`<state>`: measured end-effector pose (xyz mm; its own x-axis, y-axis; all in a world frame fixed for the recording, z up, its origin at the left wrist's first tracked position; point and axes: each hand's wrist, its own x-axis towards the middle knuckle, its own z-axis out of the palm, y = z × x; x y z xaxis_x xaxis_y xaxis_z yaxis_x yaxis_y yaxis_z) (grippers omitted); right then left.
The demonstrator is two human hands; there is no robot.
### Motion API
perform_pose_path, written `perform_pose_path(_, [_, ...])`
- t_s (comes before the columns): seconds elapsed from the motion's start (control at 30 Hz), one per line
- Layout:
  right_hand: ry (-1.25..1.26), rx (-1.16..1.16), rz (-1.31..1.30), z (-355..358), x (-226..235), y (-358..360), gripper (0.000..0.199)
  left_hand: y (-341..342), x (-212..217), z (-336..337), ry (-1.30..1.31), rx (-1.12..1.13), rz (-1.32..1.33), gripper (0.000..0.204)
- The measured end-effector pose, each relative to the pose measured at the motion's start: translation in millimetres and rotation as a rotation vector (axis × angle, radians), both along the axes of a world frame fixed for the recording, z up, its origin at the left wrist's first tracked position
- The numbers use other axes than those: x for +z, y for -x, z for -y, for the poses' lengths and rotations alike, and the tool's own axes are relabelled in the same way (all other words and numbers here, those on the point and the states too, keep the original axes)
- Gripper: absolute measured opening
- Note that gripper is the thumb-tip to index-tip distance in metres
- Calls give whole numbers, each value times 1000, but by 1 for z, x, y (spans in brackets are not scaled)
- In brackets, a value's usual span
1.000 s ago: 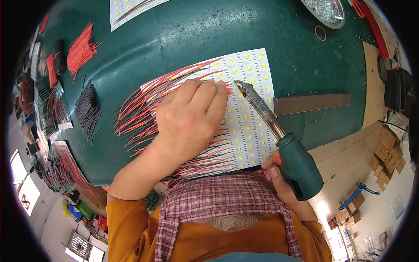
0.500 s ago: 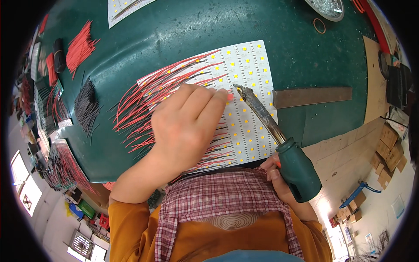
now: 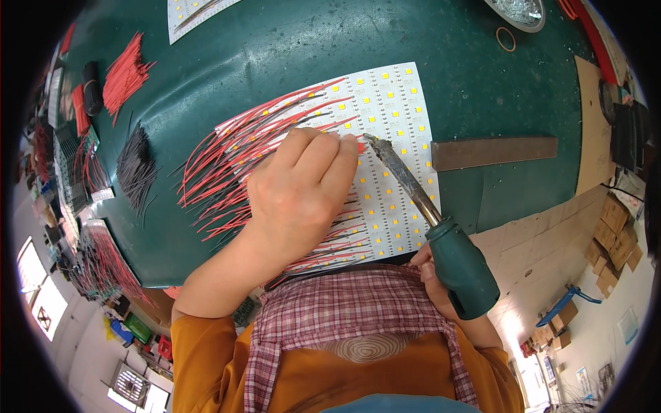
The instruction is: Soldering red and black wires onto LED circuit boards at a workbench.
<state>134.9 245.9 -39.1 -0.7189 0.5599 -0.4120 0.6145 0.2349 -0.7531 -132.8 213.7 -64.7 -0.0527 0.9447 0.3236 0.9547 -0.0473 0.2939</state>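
Note:
A white LED circuit board (image 3: 413, 165) with rows of yellow chips lies on the green table mat. Red and black wires (image 3: 206, 158) run from its solder points off to the left. Over these wires rests my left hand (image 3: 296, 189), its fingers pinched on red wire (image 3: 361, 147) whose end shows at the fingertips. My right hand (image 3: 428, 272), partly hidden, grips the green handle of a soldering iron (image 3: 463, 268). The iron's darkened tip meets the board just beside my left fingertips.
A flat brown bar (image 3: 496, 153) lies right of the board. Loose red wires (image 3: 126, 72) and black wires (image 3: 138, 165) are piled at left. A bowl of shiny bits (image 3: 520, 12) and a ring (image 3: 505, 39) sit far right; another board (image 3: 196, 15) lies at the back.
The soldering iron has shifted slightly left, bringing its tip closer to my left fingertips. My left hand has moved a little to the right, still pinching.

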Motion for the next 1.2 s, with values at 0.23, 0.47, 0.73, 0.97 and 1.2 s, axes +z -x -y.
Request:
perform_pose_path(0.23, [97, -261, -83, 0, 3, 1, 25, -2, 3, 0, 34, 25, 27, 25])
perform_pose_path(0.47, [141, -284, -92, 7, -5, -2, 23, -1, 8, -2, 54, 35, -8, 27])
perform_pose_path(0.73, [261, -429, -203, 16, -7, -13, 27, -2, 4, 9, -37, -14, 76, 32])
perform_pose_path(0.97, [35, 38, -68, 11, -12, -27, 33, -8, -4, 11, -20, -10, -34, 31])
perform_pose_path(1.2, [-36, 15, -82, 11, -12, -18, 22, -10, -3, 9, -10, -20, -128, 28])
